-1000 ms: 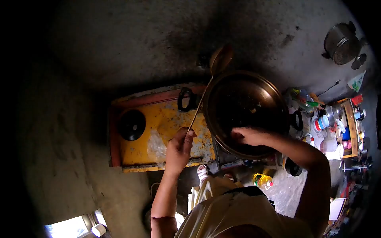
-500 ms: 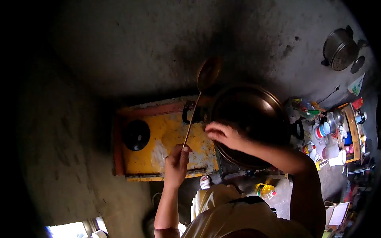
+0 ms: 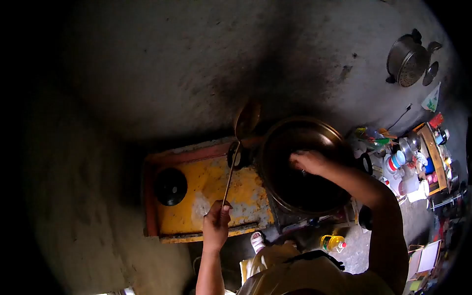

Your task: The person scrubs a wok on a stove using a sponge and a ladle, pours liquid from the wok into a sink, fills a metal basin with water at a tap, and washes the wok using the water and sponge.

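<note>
My left hand (image 3: 216,220) is closed around the lower end of a long-handled ladle (image 3: 247,120). Its bowl points up and away from me, near the left rim of a big dark metal pot (image 3: 332,129). Inside the pot's opening is my right hand (image 3: 309,162), its fingers curled together and pointing down. Shadow hides whatever they may hold, and the pot's dark inside shows little. Beneath the ladle handle lies a worn yellow stove top (image 3: 189,196), with a clear plastic bag (image 3: 199,206) on it.
A round black lid-like disc (image 3: 170,187) lies on the yellow top's left. A yellow oil bottle (image 3: 333,243) stands on the floor. Cluttered crockery and bottles crowd a wooden table (image 3: 435,155) at right. A steamer pot (image 3: 407,61) hangs on the sooty wall.
My right hand has moved from beside the ladle handle to the right, into the pot's opening, and its fingers have curled. The ladle stays in my left hand, its bowl slightly lower in view.
</note>
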`<state>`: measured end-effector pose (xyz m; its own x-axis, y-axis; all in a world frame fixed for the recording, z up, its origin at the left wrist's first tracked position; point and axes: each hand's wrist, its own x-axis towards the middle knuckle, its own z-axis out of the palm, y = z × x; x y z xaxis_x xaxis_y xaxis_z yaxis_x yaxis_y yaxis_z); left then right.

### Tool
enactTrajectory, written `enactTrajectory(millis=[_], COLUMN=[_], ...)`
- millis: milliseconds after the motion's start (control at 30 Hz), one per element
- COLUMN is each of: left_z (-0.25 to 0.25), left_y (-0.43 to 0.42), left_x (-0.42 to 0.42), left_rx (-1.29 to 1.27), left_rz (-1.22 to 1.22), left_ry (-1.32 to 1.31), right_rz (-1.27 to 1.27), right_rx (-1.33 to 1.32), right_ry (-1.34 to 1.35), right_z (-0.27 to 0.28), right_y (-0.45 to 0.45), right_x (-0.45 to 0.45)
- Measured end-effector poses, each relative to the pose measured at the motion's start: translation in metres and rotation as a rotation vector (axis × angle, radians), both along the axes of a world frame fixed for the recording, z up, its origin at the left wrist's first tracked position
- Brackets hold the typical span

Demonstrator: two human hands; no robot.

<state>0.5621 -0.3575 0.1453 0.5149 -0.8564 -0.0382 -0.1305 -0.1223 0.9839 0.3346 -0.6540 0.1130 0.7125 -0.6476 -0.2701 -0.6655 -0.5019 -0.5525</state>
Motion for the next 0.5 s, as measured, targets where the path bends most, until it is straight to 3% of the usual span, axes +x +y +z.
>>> enactTrajectory(millis=[33, 67, 133, 167, 233, 300, 367, 433, 500], left_z=[-0.001, -0.001, 0.004, 0.007, 0.014, 0.013, 0.007, -0.001, 0.003], left_y=[-0.002, -0.004, -0.007, -0.009, -0.015, -0.016, -0.013, -0.013, -0.011], left_x=[0.000, -0.001, -0.003, -0.004, -0.007, -0.006, -0.004, -0.004, -0.005], left_rx=[-0.021, -0.024, 0.029, 0.033, 0.017, 0.017, 0.020, -0.021, 0.002], left_rz=[0.003, 0.000, -0.001, -0.005, 0.003, -0.008, -0.022, -0.007, -0.026], left_ry=[-0.046, -0.044, 0.002, -0.001, -0.093, -0.086, -0.065, -0.108, -0.058], right_rz=[0.509, 0.507, 0.918, 0.903, 0.748, 0.533, 0.291, 0.054, -0.002], right_rx=[-0.528, -0.529, -0.937, -1.090, -1.096, -1.062, -1.147, -1.015, -0.392], right_ry=[0.156, 0.160, 0.043, 0.000, 0.193, 0.175, 0.416, 0.451, 0.661], right_z=[0.025, 0.030, 0.039, 0.024, 0.029, 0.027, 0.002, 0.009, 0.005], right_y=[0.017, 0.019, 0.011, -0.005, -0.027, -0.052, -0.067, -0.036, -0.014], right_x=[0.010, 0.021, 0.040, 0.046, 0.058, 0.037, -0.001, -0.044, -0.070])
